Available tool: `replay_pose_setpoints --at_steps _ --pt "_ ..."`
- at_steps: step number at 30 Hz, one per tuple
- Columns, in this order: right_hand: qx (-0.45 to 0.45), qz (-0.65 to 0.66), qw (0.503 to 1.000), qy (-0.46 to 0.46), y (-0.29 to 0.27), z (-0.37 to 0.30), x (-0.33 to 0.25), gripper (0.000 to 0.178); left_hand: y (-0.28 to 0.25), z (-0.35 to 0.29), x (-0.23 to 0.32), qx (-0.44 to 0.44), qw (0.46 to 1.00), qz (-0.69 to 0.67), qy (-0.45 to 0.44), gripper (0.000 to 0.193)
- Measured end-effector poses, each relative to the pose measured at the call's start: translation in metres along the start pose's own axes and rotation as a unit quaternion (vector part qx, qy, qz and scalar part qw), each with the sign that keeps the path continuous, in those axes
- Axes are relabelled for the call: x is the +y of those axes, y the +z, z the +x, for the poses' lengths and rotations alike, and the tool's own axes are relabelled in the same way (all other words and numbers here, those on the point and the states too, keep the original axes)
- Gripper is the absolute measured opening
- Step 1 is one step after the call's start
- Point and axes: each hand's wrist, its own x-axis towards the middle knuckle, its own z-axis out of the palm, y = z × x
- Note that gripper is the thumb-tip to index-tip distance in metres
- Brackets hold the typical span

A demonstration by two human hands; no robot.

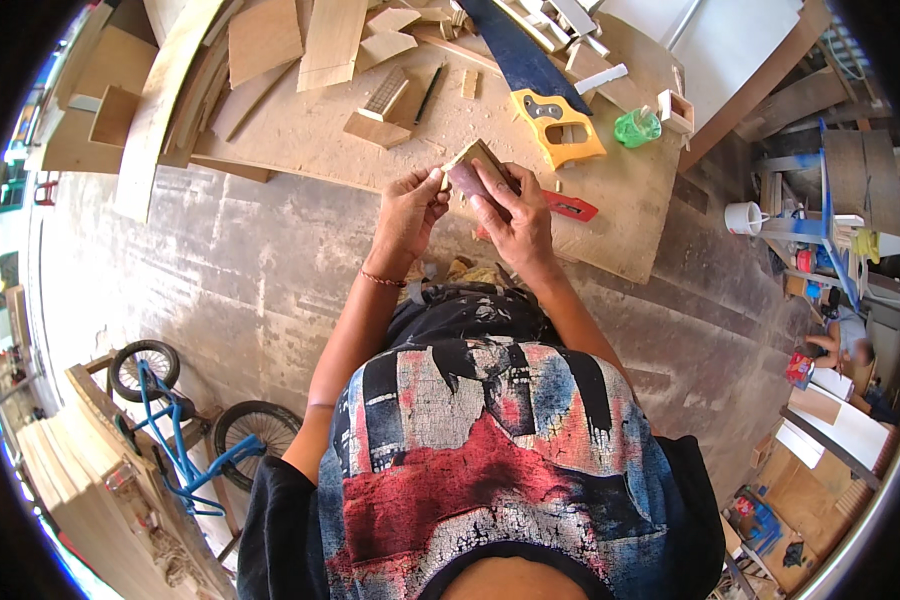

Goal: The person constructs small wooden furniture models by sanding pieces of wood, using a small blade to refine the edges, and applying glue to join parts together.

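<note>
Over the near edge of the workbench, my right hand (522,225) is closed around a block wrapped in reddish-brown sandpaper (467,181). Beside it, my left hand (407,215) pinches a small pale piece of wood (447,176) between thumb and fingers. That piece lies against the block's left end, and the fingertips hide most of it. Just right of my right hand, a red tool (573,206) rests on the bench; its other end is hidden. Farther back lies a handsaw with a yellow handle (560,130) and a dark blade (525,50).
The wooden workbench (620,215) carries offcuts (330,40), a pencil (430,93) and a green cup (637,127). Long boards (165,110) lean at its left. A blue bicycle (185,440) stands behind me on the left. Another person (845,345) sits far right.
</note>
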Motion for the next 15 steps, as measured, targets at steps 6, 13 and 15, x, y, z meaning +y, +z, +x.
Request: replay_pose_setpoints --at_steps 6,13,15 --pt "0.015 -0.106 0.994 -0.015 0.001 0.009 -0.008 0.042 -0.005 -0.002 -0.006 -0.014 0.999 -0.005 -0.032 0.015" --pt "0.001 -0.117 0.993 -0.024 0.003 0.001 -0.012 0.042 -0.003 -0.002 -0.009 0.026 0.999 0.012 -0.02 0.013" --pt "0.005 -0.118 0.993 0.023 0.003 0.006 -0.005 0.042 0.0 -0.003 -0.011 0.028 0.999 0.005 -0.022 0.013"
